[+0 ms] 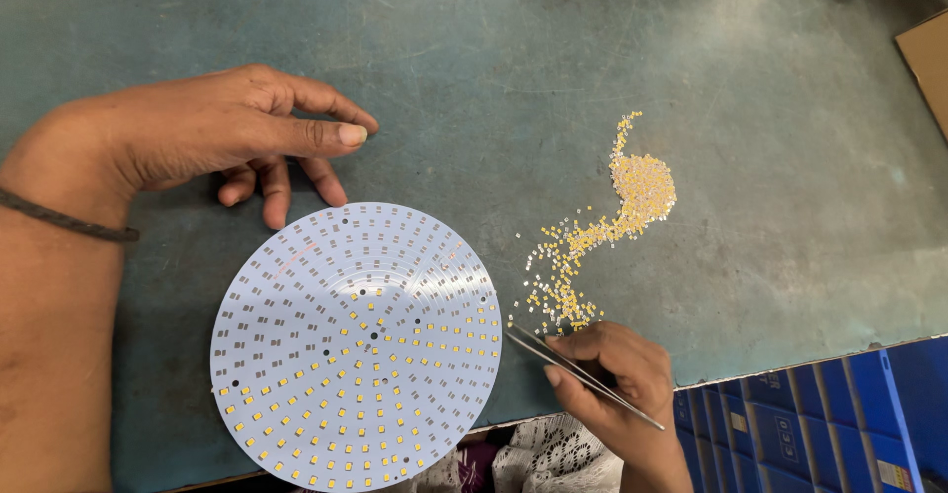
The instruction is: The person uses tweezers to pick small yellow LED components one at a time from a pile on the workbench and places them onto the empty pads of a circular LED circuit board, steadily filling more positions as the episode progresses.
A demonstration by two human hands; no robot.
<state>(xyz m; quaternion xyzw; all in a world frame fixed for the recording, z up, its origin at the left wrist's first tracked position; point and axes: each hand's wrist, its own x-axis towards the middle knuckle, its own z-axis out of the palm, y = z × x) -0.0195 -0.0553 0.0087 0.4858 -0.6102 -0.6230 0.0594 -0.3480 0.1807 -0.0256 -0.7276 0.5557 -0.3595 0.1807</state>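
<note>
Right hand [617,379]: right of the round board [355,347], fingers pinched on tweezers [578,371], tips toward it.
Step, likely: fetching a chip; next needs fine aim.
Loose chips [602,226]: upper right.
Left hand [212,132]: above, fingers curled, empty.

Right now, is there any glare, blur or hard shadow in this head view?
Head view: sharp and evenly lit; faint sheen across the round white board; soft shadow under the left hand; tweezers in the right hand crisp; loose yellow chips clear.
</note>
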